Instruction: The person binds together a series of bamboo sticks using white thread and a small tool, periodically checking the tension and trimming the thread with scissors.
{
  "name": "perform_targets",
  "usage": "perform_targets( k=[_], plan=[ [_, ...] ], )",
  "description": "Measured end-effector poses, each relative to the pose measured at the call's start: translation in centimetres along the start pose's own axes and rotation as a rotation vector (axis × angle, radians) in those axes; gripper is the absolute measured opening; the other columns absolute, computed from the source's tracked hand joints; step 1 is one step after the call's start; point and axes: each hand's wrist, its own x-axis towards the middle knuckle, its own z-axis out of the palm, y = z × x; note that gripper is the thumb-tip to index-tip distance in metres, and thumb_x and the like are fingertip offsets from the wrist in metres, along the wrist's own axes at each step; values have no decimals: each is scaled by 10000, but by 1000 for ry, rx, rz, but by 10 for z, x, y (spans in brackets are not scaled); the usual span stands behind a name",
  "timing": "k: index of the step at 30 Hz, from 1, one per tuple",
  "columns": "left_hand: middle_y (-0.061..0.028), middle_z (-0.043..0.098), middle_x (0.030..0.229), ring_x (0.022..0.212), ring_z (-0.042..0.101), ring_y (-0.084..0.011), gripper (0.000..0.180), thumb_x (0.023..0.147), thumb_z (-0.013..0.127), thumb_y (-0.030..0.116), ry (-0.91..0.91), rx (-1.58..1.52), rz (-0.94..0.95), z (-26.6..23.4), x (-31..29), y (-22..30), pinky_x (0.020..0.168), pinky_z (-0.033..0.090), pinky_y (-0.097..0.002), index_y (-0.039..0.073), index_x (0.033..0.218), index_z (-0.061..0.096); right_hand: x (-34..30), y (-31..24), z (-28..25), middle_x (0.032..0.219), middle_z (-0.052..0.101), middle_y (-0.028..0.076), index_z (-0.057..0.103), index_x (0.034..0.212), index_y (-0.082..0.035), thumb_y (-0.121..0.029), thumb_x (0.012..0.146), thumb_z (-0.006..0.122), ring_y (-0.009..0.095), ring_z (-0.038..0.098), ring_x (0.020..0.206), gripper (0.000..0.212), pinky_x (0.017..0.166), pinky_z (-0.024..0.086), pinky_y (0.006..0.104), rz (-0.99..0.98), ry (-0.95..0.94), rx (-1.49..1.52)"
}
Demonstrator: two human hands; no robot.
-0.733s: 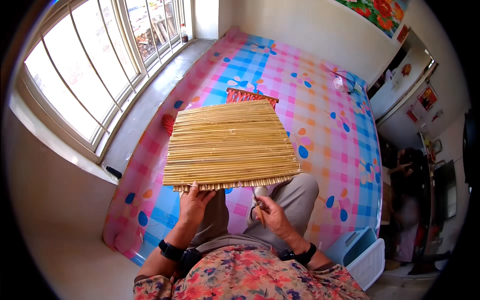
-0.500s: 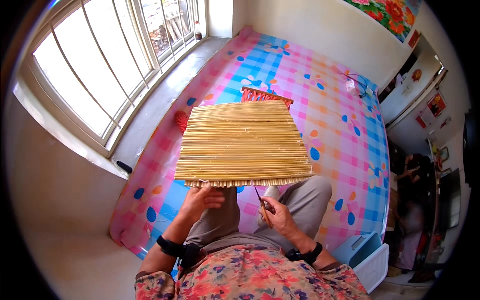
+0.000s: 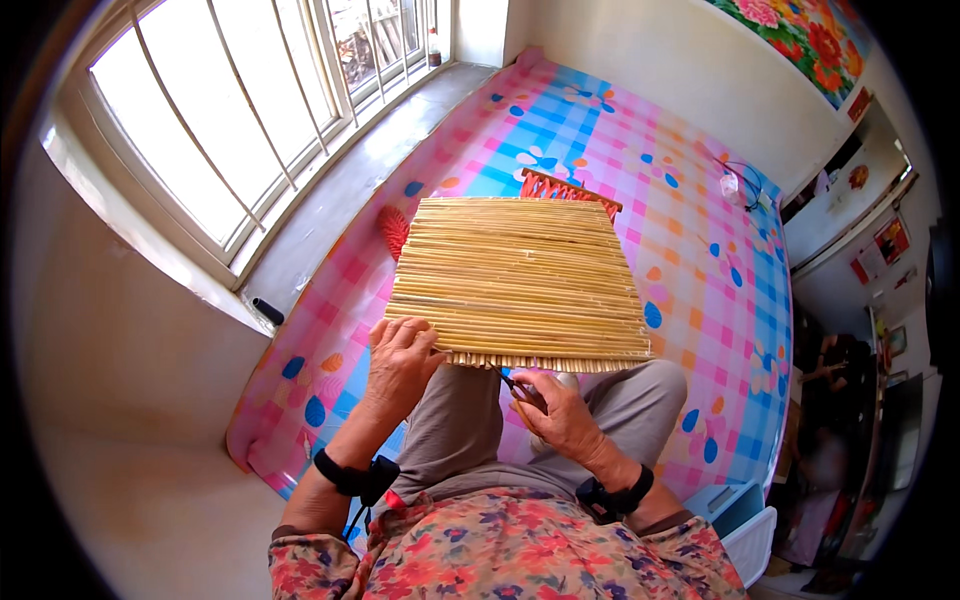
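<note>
A panel of straw-coloured reed stalks [image 3: 520, 275], laid side by side, lies across my raised knees. My left hand [image 3: 400, 360] is closed on its near left corner, thumb at the front edge and fingers bent over the top. In my right hand [image 3: 565, 420] is a pair of scissors [image 3: 522, 393] with brownish handles and dark blades. Their tips point up and left, at the panel's near edge just right of my left hand. Whether the blades touch the stalks I cannot tell. White thread ends show along that edge.
Behind the panel lies a wooden frame strung with red cord [image 3: 570, 190]. A red woven piece [image 3: 393, 232] is by its left side. The floor sheet [image 3: 690, 330] is checked pink and blue. A blue-and-white bin [image 3: 750, 535] stands at lower right, a black object [image 3: 268, 311] on the ledge.
My left hand has risen from below the edge and closed on the corner. The scissors have swung left and up to the near edge. The whole view has shifted slightly.
</note>
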Motion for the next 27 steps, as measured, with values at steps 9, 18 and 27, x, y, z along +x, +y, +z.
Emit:
perform_targets(
  k=[9, 18, 27],
  plan=[
    [-71, 613, 891, 911, 575, -267, 91, 740, 663, 47, 137, -195, -71, 8, -10, -19, 857, 417, -393, 51, 792, 588, 14, -4, 6, 896, 612, 127, 538, 1105, -59, -162, 825, 659, 269, 637, 790, 323, 659, 514, 348, -23, -77, -107],
    [-79, 599, 944, 985, 573, -265, 106, 749, 641, -10, 126, -227, -90, 1, -25, -13, 1011, 347, -470, 45, 811, 575, 12, -8, 18, 890, 598, 41, 515, 1189, -25, -122, 866, 649, 85, 591, 732, 364, 628, 481, 224, 313, -228, 282],
    [-95, 574, 1039, 1112, 533, -290, 119, 731, 646, -12, 109, -182, -132, -1, -31, -2, 1042, 306, -498, 50, 825, 607, 27, -7, 30, 794, 562, -17, 508, 1201, -36, -163, 882, 651, 19, 507, 631, 372, 550, 424, 161, 655, -375, 710]
  ],
)
